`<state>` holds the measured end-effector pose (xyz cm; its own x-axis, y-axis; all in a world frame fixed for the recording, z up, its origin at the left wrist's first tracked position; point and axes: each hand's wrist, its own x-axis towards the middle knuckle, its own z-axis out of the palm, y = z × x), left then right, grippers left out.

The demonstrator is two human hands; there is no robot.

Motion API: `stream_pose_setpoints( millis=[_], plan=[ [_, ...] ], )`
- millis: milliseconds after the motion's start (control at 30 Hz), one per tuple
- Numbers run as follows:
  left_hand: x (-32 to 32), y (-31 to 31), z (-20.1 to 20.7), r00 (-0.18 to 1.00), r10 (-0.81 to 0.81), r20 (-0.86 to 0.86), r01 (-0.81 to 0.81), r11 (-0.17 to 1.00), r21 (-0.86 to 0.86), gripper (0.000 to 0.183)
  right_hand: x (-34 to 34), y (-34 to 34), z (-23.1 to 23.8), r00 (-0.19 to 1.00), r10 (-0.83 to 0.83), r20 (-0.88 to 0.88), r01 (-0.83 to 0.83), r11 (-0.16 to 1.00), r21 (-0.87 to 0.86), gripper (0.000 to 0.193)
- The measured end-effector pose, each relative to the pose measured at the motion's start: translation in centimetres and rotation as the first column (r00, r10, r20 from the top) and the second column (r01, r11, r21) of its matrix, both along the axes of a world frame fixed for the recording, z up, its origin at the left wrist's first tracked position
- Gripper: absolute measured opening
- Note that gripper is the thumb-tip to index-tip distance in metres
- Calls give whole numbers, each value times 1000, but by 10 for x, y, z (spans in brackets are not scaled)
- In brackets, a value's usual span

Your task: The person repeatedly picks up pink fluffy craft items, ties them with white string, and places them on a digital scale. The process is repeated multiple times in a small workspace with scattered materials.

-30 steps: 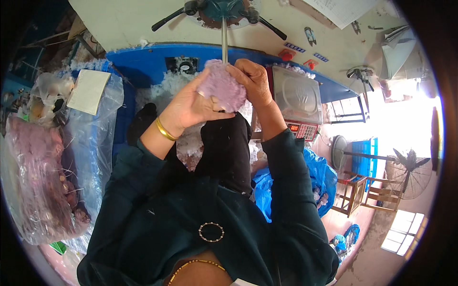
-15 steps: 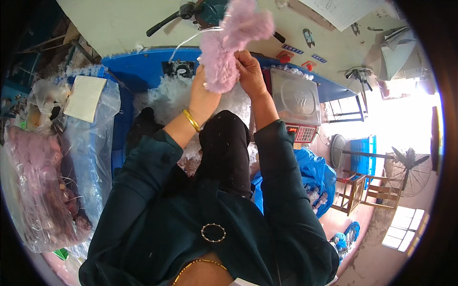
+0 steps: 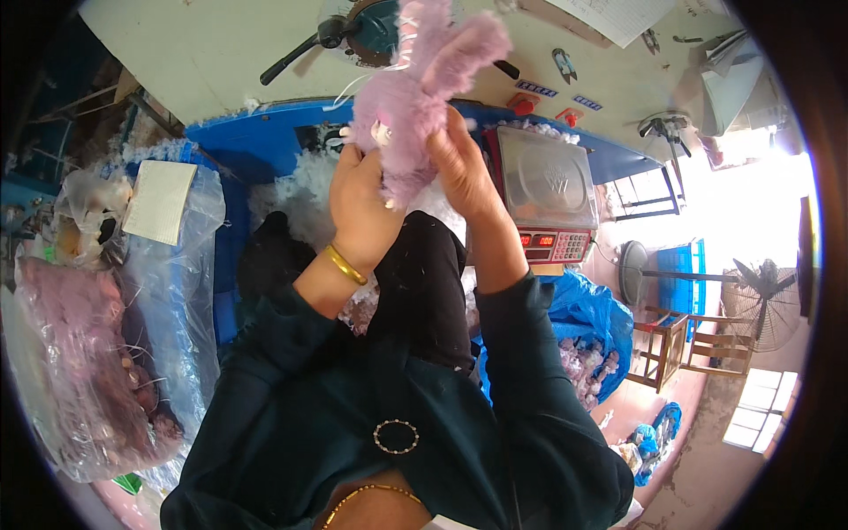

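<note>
Plush toy (image 3: 415, 106) between hands; scale (image 3: 543, 181) right; bagged toys (image 3: 79, 353) left.

The plush toy (image 3: 415, 115) was pale lilac, with a small white patch on its side. A gold bangle (image 3: 344, 263) ringed the wrist below the left hand (image 3: 362, 208). The sleeves were dark teal, the lap black. Beyond the toy, the bin rim (image 3: 256, 132) was bright blue and the stuffing (image 3: 300, 190) white. Right of the right hand (image 3: 459, 163), the scale (image 3: 543, 181) was silver-grey with red digits. Far left, a clear bag (image 3: 79, 353) held mauve plush.
</note>
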<state>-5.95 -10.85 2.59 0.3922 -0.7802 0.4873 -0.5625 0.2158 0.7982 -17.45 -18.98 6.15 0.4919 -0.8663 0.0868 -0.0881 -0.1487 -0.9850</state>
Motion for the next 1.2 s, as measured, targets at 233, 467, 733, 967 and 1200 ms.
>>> stream_pose_setpoints(
  millis=[233, 467, 733, 967, 1200],
  plan=[
    [1, -38, -26, 964, 145, 224, -145, 989, -19, 30, 43, -18, 3, 961, -173, -215, 122, 965, -232, 50],
    [6, -37, -33, 910, 123, 396, -156, 986, 51, 43, 39, -16, -13, 987, -157, 14, 154, 939, -308, 42],
    [5, -17, -21, 863, 65, 501, -140, 984, 113, 45, 32, 0, -19, 990, -124, 61, 133, 974, -185, 36],
    [8, 2, -23, 865, 69, 498, -92, 995, 22, 46, 36, 11, -11, 992, -123, -33, 117, 983, -139, 44],
    [43, 40, 32, 939, -200, 282, 34, 865, 500, 30, 19, 28, -14, 999, -29, 15, 31, 988, -154, 49]
  ],
)
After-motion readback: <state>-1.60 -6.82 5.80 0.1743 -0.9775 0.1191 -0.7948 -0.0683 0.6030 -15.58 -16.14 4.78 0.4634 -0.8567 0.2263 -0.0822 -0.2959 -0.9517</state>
